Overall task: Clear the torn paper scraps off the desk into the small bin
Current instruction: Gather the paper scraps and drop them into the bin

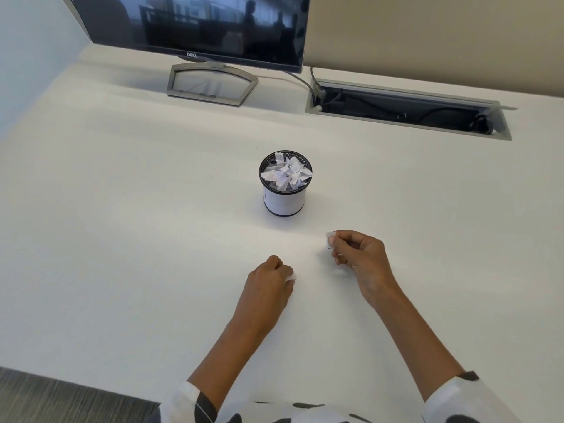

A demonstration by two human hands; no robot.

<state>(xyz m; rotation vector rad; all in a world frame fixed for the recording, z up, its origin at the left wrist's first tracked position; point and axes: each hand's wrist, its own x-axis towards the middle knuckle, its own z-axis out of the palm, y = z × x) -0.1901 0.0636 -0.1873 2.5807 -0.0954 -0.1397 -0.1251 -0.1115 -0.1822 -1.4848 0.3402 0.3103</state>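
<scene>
A small round bin (285, 203) with a black mesh rim and a white wrap stands upright mid-desk, heaped with crumpled paper scraps (287, 175). My left hand (270, 280) rests on the white desk (122, 239) in front of the bin, fingers curled around a small white scrap (291, 276) that shows at its fingertips. My right hand (360, 250) is to the right, just above the desk, pinching another white scrap (330, 239) between thumb and fingers. Both hands are nearer to me than the bin.
A Dell monitor (195, 22) on a grey stand (212, 83) sits at the back. An open cable hatch (406, 109) with cords lies at the back right. The desk's front edge (76, 383) and grey carpet show at the lower left.
</scene>
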